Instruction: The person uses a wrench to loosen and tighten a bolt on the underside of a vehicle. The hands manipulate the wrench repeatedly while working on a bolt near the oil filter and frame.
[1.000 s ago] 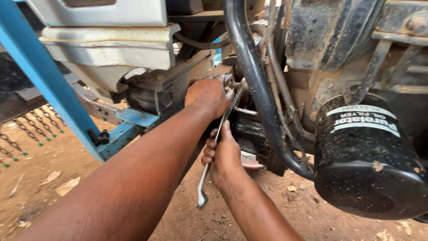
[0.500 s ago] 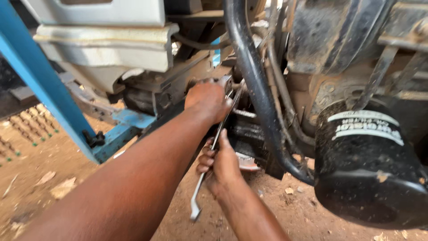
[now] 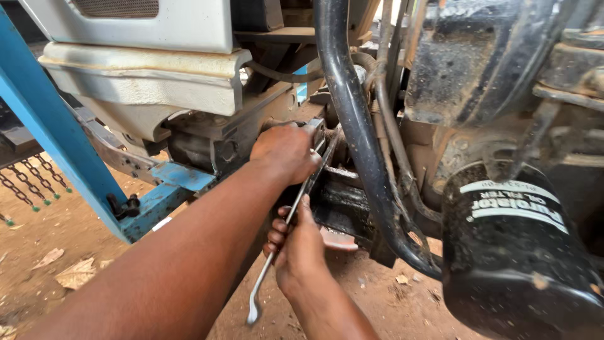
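A long silver wrench (image 3: 270,267) runs slantwise from the machine's underside down to a free ring end near the ground. My right hand (image 3: 299,249) is wrapped around the middle of its shaft. My left hand (image 3: 286,151), at the end of my outstretched arm, is closed over the wrench's upper end, where it meets a dirty metal bracket (image 3: 229,148). What lies under the left palm is hidden.
A thick black hose (image 3: 352,132) curves down just right of my hands. Lower right hangs a black cylindrical oil filter (image 3: 516,252). At the left, a blue steel frame (image 3: 56,138) slants down, with chains (image 3: 28,182) behind it. Below is bare reddish dirt (image 3: 75,245) with dry leaves.
The wrench's lower end has swung down and to the left, with my right hand still on its shaft. My left hand has stayed at the bracket.
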